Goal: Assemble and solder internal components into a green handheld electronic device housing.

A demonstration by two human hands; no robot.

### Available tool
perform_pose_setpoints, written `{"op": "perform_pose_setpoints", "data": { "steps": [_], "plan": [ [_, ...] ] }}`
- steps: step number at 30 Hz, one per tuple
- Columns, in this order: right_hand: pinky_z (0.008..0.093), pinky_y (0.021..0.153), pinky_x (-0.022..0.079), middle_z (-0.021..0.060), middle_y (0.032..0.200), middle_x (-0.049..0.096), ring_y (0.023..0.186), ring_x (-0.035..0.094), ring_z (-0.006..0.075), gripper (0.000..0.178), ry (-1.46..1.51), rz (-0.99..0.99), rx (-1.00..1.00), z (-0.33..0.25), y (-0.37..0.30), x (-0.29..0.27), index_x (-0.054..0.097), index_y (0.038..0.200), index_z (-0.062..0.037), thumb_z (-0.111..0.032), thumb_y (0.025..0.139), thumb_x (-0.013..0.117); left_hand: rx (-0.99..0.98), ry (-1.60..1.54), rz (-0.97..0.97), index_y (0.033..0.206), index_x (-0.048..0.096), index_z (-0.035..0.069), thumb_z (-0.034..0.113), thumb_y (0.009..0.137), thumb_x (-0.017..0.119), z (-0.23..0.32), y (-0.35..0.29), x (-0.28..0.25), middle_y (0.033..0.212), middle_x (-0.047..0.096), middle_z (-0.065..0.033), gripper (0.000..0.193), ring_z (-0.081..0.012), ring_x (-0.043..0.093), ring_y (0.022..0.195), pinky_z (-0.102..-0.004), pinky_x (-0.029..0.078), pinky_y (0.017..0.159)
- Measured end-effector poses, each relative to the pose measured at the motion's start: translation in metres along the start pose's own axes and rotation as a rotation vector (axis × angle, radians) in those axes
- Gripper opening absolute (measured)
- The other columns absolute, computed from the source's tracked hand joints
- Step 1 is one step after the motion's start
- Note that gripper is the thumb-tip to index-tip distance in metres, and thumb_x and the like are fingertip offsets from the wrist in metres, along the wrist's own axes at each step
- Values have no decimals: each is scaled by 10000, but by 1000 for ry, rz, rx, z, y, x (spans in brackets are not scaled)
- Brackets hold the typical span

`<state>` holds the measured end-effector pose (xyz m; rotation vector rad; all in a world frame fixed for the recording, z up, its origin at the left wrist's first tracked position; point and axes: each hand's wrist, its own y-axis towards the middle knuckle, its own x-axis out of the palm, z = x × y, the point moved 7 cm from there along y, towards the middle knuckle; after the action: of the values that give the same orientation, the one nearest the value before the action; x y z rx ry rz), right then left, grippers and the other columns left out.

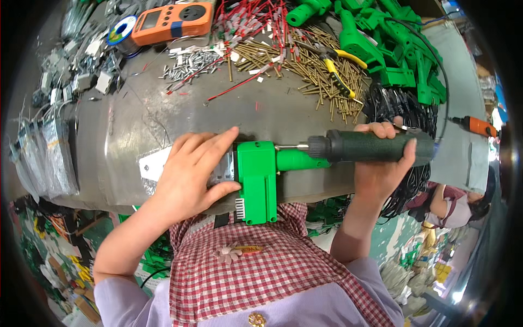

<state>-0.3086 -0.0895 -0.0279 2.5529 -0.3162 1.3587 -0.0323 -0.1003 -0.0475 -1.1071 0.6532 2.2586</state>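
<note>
A green plastic tool housing [258, 182] with a green handle [299, 160] lies at the table's near edge. From its left side, under my hand, sticks out a flat whitish plate [154, 164]. My left hand [190, 171] grips the housing's left end, with the thumb and fingertips on its edge. My right hand [381, 163] is wrapped round a dark green electric screwdriver [368, 146], held level above the handle. The screwdriver's bit points left and reaches the housing's right side near its top corner. Any screw at the tip is too small to make out.
Long brass-coloured screws [321, 71], yellow-handled pliers [339, 76] and red wires [250, 22] lie farther back. Green housings [403, 49] are piled back right. An orange meter [173, 23] and a solder spool [123, 30] stand back left. A person [452, 204] sits at right.
</note>
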Motion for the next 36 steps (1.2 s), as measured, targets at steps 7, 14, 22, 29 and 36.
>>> {"op": "perform_pose_setpoints", "data": {
  "steps": [7, 14, 22, 29, 36],
  "plan": [
    [431, 958, 373, 35, 884, 488, 871, 497, 179, 346, 64, 154, 10, 9, -7, -30, 485, 1162, -96, -301, 892, 551, 34, 2, -22, 1437, 226, -8, 357, 712, 726, -1, 2, 6, 1283, 562, -65, 954, -298, 536, 1028, -431, 372, 957],
    [439, 942, 376, 36, 867, 487, 859, 500, 185, 350, 133, 152, 16, 5, -7, -38, 499, 1165, -90, -294, 886, 556, 15, -6, -7, 1439, 199, -23, 377, 714, 726, -6, 2, 8, 1267, 575, -73, 982, -319, 536, 974, -420, 381, 930],
    [441, 943, 369, 32, 872, 508, 858, 511, 184, 349, 176, 147, 21, 4, -7, -41, 502, 1166, -90, -295, 888, 551, 37, 3, 20, 1437, 202, -29, 374, 730, 719, -3, 3, 6, 1249, 589, -72, 964, -316, 534, 912, -416, 390, 905],
    [427, 939, 366, 19, 863, 500, 847, 507, 175, 333, 180, 120, 47, 15, -6, -36, 505, 1157, -99, -294, 888, 534, 23, 12, 41, 1437, 204, -24, 390, 711, 735, -3, 4, 5, 1239, 597, -71, 990, -315, 550, 946, -407, 390, 907],
    [398, 919, 372, 2, 842, 487, 811, 484, 144, 322, 269, 97, -7, 31, 2, -44, 515, 1118, -99, -297, 866, 550, -49, -150, 20, 1423, 276, -8, 384, 615, 796, -12, 10, 3, 1148, 651, -54, 1037, -274, 556, 931, -373, 392, 885]
  ]
}}
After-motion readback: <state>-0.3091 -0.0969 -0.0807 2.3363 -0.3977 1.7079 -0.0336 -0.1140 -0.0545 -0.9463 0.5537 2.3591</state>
